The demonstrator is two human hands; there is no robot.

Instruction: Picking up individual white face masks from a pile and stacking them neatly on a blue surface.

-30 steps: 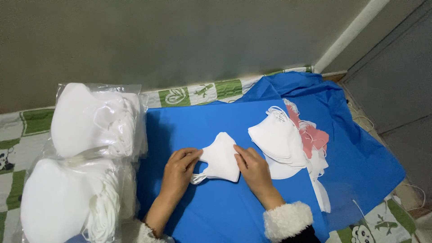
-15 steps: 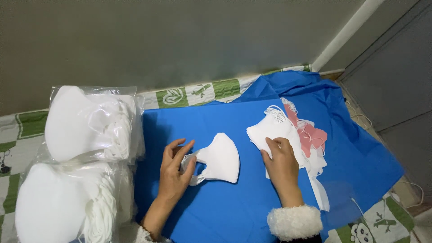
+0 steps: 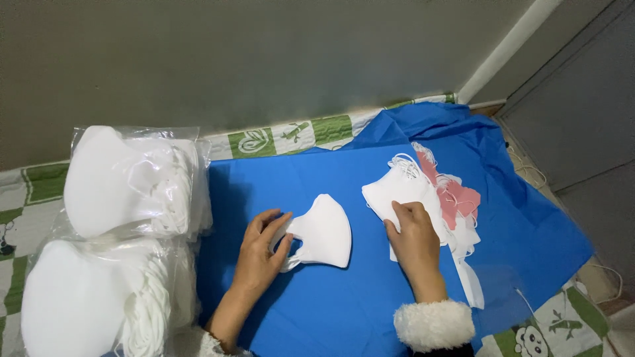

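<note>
A single white face mask (image 3: 322,231) lies flat on the blue cloth (image 3: 344,297). My left hand (image 3: 261,248) rests on its left end, thumb and fingers around the ear loop. My right hand (image 3: 413,235) lies on a pile of white masks (image 3: 397,192) to the right, fingers pressing the top one. Pink masks (image 3: 456,198) show under that pile.
Two clear plastic bags of stacked white masks sit at the left, one at the back (image 3: 135,182) and one nearer me (image 3: 92,304). A green and white patterned mat (image 3: 291,132) lies under the cloth. A grey wall (image 3: 264,59) rises behind.
My right hand left the single mask and moved right onto the pile. My left hand stayed at the mask's left end, and the mask now lies flat.
</note>
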